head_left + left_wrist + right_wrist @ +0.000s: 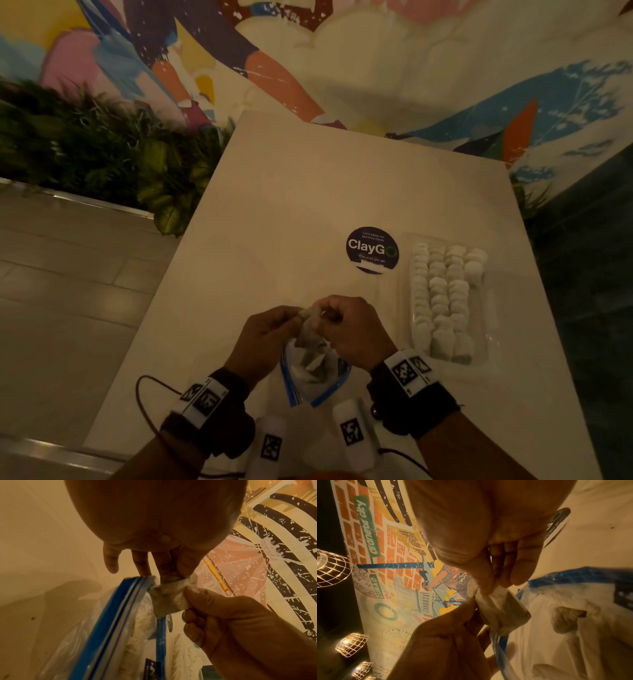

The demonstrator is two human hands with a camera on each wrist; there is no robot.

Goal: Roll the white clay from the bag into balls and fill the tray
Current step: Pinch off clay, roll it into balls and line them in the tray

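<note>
Each bare forearm wears a wide black wrist strap carrying a white block printed with 2 black square fiducial markers. A white cylindrical unit with 1 marker sits below each wrist, trailing thin black cables.

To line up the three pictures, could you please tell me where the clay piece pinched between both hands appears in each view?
Head: clay piece, lower centre, above the bag.
Left wrist: centre, right of the blue zip.
Right wrist: centre, left of the bag.
Shared landmark: blue zip.
</note>
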